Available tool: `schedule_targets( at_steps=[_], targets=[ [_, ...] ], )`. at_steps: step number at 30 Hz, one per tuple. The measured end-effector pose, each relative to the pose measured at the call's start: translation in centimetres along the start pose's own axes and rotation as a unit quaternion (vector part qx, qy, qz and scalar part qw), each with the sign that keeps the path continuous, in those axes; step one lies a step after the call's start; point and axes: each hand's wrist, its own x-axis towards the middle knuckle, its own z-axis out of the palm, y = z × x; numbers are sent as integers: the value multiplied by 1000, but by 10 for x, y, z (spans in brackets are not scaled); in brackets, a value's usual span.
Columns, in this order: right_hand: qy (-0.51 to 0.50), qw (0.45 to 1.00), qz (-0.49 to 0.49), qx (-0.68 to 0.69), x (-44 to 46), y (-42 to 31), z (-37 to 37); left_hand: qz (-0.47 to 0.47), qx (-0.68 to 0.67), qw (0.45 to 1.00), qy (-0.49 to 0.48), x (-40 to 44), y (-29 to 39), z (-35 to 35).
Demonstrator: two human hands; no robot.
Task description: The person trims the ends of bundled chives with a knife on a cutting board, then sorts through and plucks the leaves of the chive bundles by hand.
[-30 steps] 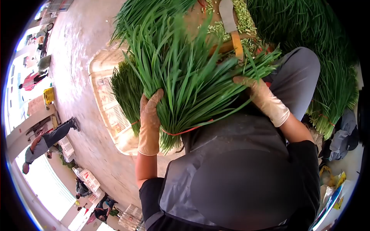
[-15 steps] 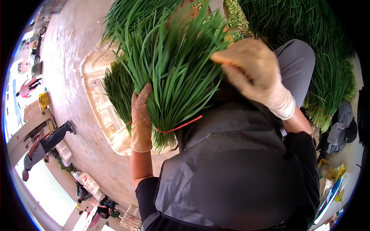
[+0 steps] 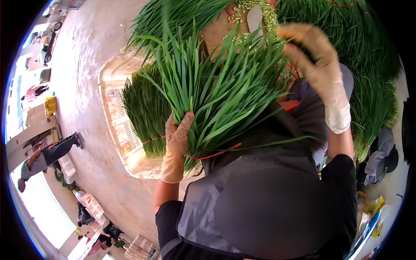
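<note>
A loose bundle of garlic chives (image 3: 216, 99) fans out in front of my apron, with a red tie (image 3: 219, 153) round its lower end. My left hand (image 3: 177, 141), in a stained glove, is closed round the left side of that bundle, thumb up along the blades. To the right of the leaf tips, my gloved right hand (image 3: 318, 65) is raised and a little blurred; its fingers curve apart from the thumb, and I see nothing between them. One long blade (image 3: 277, 142) sticks out sideways over my lap.
At left, a pale plastic crate (image 3: 113, 117) holds another tied bundle (image 3: 147, 108). A wooden board (image 3: 214, 34) with a knife blade (image 3: 255, 18) and cut stem bits (image 3: 271, 21) lies ahead. More chives (image 3: 368, 82) are piled at right. A person (image 3: 47, 157) stands far left.
My right hand has moved up and right, away from the leaves, and its fingers have opened. My left hand and the bundle have shifted slightly right and down in view; the leaves spread wider rightward.
</note>
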Motion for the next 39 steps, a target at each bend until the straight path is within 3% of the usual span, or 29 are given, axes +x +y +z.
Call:
schedule_targets(
  at_steps=[1,4,6,7,9,10,11,12,13,14,15,16,17,20,22,24,26,27,28,30,34,36,38,39],
  targets=[
    [1,1000,2,-2,10,-12,-5,0,-2,1000,-1,-1,2,2],
    [-2,969,-197,-148,44,-50,2,15,11,1000,0,-3,1,4],
    [-13,971,-233,-59,58,-33,29,10,24,1000,2,-5,0,5],
    [-12,971,-231,-62,62,-30,25,9,25,1000,-2,-6,2,5],
    [-48,996,-70,-37,72,-25,14,9,23,1000,0,-8,5,7],
    [-49,996,-70,-41,73,-11,12,8,21,1000,-3,-8,3,5],
    [-87,960,38,264,70,11,12,10,34,999,6,-8,0,1],
    [-115,821,143,542,68,30,17,13,47,999,14,-7,-1,0],
    [-88,939,26,332,67,29,31,17,46,999,17,-6,1,4],
    [-86,940,30,330,64,28,30,14,47,999,14,-6,2,5],
    [-133,979,-24,154,58,25,28,8,43,999,14,-5,3,6],
    [-177,981,-77,-28,56,19,26,3,39,999,14,-4,4,8],
    [-147,978,-142,-36,51,35,42,4,22,1000,14,-4,4,11],
    [-49,951,96,290,41,40,52,0,28,999,19,-3,3,10],
    [75,949,74,297,52,63,38,3,25,1000,16,-1,2,6],
    [55,961,96,253,50,65,28,8,23,1000,8,-1,3,7],
    [-69,975,-17,209,52,45,25,-22,4,999,29,-1,6,11],
    [-104,974,58,194,48,26,18,-25,6,999,25,0,6,11],
    [-110,988,-106,-26,54,26,15,-28,9,999,32,1,6,11],
    [-61,950,-262,-159,56,18,20,-31,12,999,40,2,3,10],
    [-17,936,-294,-194,47,35,54,-24,9,999,33,3,2,9],
    [-86,925,-301,-217,44,32,55,-28,8,999,28,3,3,10],
    [-55,947,-281,-142,43,36,42,-26,4,999,32,2,4,13],
    [-70,985,-155,36,44,40,33,-25,3,999,35,2,5,13]
  ],
)
